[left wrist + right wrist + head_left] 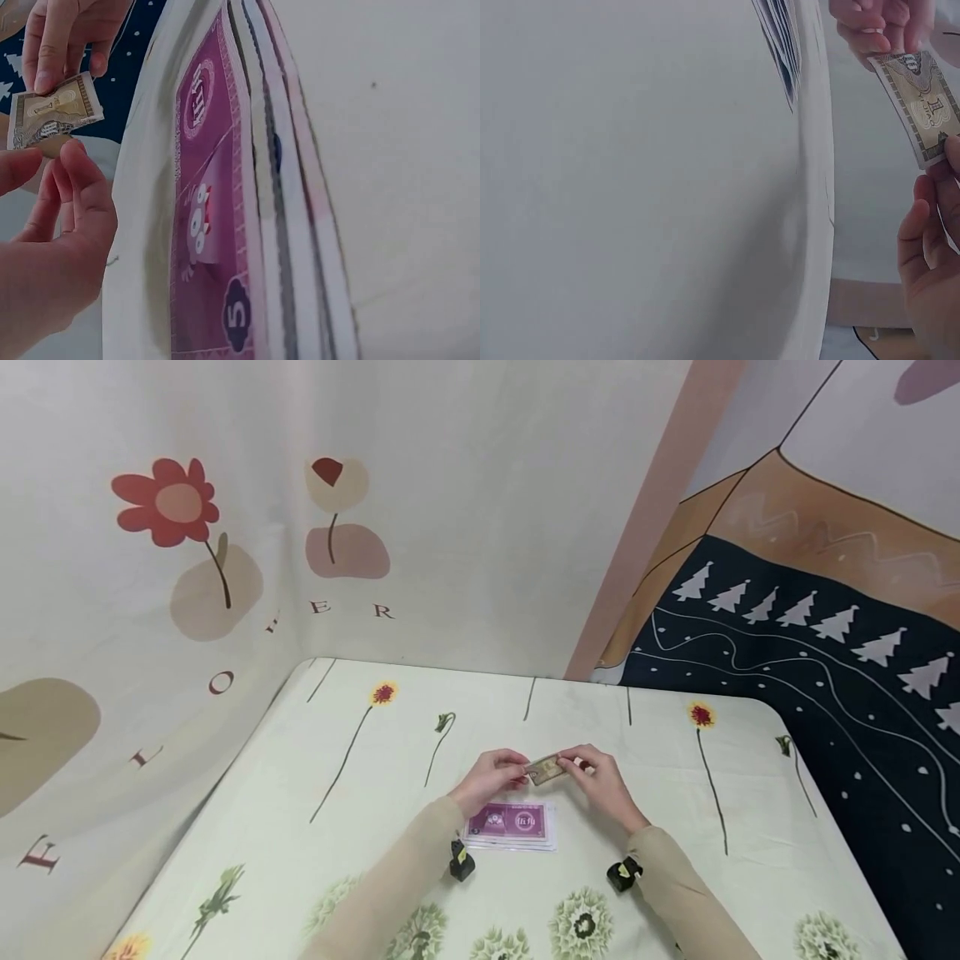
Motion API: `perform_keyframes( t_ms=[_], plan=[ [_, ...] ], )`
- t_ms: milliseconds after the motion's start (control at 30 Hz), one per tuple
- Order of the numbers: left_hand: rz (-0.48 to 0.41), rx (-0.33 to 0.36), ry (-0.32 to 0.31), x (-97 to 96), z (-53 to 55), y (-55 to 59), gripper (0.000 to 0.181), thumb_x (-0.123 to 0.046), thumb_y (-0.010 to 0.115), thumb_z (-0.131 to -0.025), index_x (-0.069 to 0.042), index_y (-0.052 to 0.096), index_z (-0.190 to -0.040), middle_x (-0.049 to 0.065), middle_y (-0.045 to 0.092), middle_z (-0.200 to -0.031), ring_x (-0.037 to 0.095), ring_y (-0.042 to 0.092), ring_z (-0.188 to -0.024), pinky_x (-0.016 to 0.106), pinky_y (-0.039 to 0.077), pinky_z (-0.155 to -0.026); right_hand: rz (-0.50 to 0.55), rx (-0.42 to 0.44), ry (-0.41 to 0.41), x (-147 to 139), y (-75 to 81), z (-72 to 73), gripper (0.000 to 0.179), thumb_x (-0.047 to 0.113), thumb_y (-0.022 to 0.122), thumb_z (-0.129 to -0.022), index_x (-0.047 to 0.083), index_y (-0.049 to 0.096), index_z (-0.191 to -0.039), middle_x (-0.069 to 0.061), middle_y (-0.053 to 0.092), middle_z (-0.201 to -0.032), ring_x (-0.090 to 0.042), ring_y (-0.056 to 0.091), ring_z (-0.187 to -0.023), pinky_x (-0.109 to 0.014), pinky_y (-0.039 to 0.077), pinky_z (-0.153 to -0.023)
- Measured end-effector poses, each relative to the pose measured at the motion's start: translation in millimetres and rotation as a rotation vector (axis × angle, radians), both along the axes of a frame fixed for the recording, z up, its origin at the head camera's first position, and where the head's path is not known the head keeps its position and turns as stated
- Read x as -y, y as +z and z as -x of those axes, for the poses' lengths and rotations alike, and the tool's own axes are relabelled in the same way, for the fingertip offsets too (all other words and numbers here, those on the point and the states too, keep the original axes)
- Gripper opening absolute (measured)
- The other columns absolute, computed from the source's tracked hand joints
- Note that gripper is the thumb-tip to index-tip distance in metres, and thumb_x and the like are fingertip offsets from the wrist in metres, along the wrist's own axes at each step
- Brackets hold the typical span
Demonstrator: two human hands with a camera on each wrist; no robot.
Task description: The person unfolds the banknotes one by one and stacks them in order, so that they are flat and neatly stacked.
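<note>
Between both hands, raised above the table, is a small tan-brown banknote (546, 769) with a patterned border. My left hand (492, 781) pinches its left end between thumb and fingers. At the other end, thumb and fingers of my right hand (602, 787) pinch the note too. It tilts up toward the right in the head view. In the right wrist view the note (922, 101) shows its printed face and pale edge. Just below the hands, a stack of purple play banknotes (525, 822) lies on the table, its top note marked with a 5.
The table (360, 877) has a pale cloth printed with flowers. A white curtain (465, 510) with flower prints and letters hangs behind and to the left. Dark cloth with white trees (757, 635) hangs at the right. Each wrist wears a small black camera (462, 862).
</note>
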State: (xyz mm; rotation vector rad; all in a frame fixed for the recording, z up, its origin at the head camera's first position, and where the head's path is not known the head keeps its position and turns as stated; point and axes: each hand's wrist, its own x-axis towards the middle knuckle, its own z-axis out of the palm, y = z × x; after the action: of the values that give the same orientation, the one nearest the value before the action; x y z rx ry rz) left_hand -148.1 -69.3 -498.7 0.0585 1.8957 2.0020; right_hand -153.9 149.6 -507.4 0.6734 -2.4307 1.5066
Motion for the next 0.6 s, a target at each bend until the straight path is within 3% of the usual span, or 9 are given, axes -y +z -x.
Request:
perform_keyframes(
  t_ms=[300, 433, 600],
  plan=[
    [0.064, -0.123, 0.201, -1.8, -9.4, 13.4, 0.013, 0.006, 0.055, -0.089, 0.008, 0.059, -0.101, 0.015, 0.061, -0.092, 0.020, 0.064, -0.076, 0.035, 0.057, -0.076, 0.013, 0.057, -0.074, 6.2, -2.3, -2.6, 0.009, 0.005, 0.071, -0.086, 0.001, 0.074, -0.094, -0.005, 0.071, -0.087, -0.012, 0.060, -0.077, -0.026, 0.050, -0.068],
    [0.186, -0.238, 0.183, -7.9, -17.7, 18.8, 0.013, 0.006, 0.059, -0.085, 0.003, 0.061, -0.098, 0.010, 0.062, -0.089, 0.027, 0.065, -0.081, 0.033, 0.056, -0.073, 0.031, 0.114, -0.102, 8.8, -1.1, -3.8, 0.008, 0.006, 0.071, -0.087, 0.001, 0.074, -0.093, -0.005, 0.071, -0.084, -0.013, 0.060, -0.072, -0.025, 0.051, -0.065],
    [0.263, -0.370, 0.122, -19.3, -27.2, 22.1, 0.021, 0.005, 0.063, -0.085, 0.001, 0.063, -0.106, 0.012, 0.064, -0.105, 0.032, 0.062, -0.100, 0.029, 0.054, -0.082, 0.091, 0.178, -0.090, 16.7, 2.0, -6.8, 0.011, 0.005, 0.071, -0.087, -0.002, 0.073, -0.095, -0.010, 0.071, -0.084, -0.013, 0.062, -0.072, -0.022, 0.052, -0.065]
  ],
)
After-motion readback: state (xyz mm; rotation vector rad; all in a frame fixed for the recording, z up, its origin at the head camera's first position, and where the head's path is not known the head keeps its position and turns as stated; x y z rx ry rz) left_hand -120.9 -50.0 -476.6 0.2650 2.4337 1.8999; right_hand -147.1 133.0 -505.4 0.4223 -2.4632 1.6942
